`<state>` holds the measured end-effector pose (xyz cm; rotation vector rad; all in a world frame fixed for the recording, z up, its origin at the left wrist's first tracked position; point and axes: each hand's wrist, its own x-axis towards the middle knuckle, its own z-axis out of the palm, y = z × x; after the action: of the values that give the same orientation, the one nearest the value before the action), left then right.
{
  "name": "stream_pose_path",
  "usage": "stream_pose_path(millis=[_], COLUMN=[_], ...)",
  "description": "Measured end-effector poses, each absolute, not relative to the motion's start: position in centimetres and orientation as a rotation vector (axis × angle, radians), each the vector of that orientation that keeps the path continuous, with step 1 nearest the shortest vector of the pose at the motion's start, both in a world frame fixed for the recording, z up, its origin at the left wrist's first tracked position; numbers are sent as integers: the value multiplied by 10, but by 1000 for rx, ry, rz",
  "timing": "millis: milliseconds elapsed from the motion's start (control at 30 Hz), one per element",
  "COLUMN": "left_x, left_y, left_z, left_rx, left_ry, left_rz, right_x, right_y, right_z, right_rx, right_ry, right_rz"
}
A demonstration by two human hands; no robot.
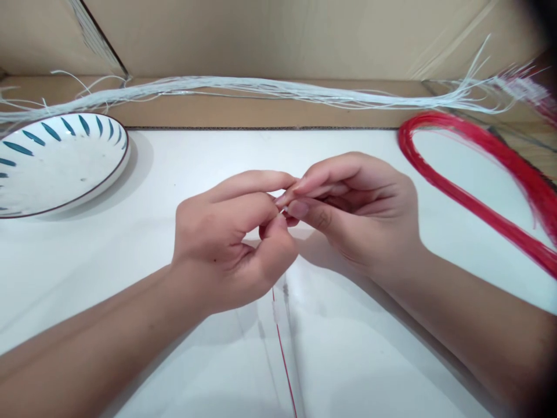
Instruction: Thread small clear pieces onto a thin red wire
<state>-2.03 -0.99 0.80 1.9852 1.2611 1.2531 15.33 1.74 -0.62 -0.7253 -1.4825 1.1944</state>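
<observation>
Left hand (232,238) pinching a white bit (284,210) | right hand (365,215) pinching it too | red wire (284,355) running below them

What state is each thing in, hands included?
Left hand: pinching small white piece
Right hand: fingertips pinched at same piece
Small white piece: mostly hidden
Thin red strand: nearly straight
Translucent sleeve: on that strand
Teal-striped dish: face up
Red strand bundle: looped
White strand bundle: stretched out, ends splayed

The tiny white piece (284,210) is mostly hidden by fingers (301,209) — its shape obscured. The patterned plate (65,168) is cut off at left, the red strand bundle (496,142) at right, the single red strand (283,353) below.
</observation>
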Motion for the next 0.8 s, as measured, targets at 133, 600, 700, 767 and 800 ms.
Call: stream_pose_path(millis=[133, 600, 700, 767, 800], left_x=[-21, -20, -20, -19, -19], left_y=[-10, -11, -9, -8, -7], left_z=[6, 6, 5, 5, 5], left_rx=[2052, 2112, 2129, 2154, 2165], left_ry=[1239, 1281, 1233, 1185, 1164], left_rz=[1301, 1282, 1334, 1390, 1415], right_x=[153, 154, 153, 153, 152], right_y=[16, 19, 19, 19, 20], right_z=[-5, -7, -7, -8, -8], right_rx=[-767, -673, -636, -608, -594], right_ry=[-1457, -1482, -1475, -1471, -1469], right_rz=[1228, 1217, 1222, 1219, 1220])
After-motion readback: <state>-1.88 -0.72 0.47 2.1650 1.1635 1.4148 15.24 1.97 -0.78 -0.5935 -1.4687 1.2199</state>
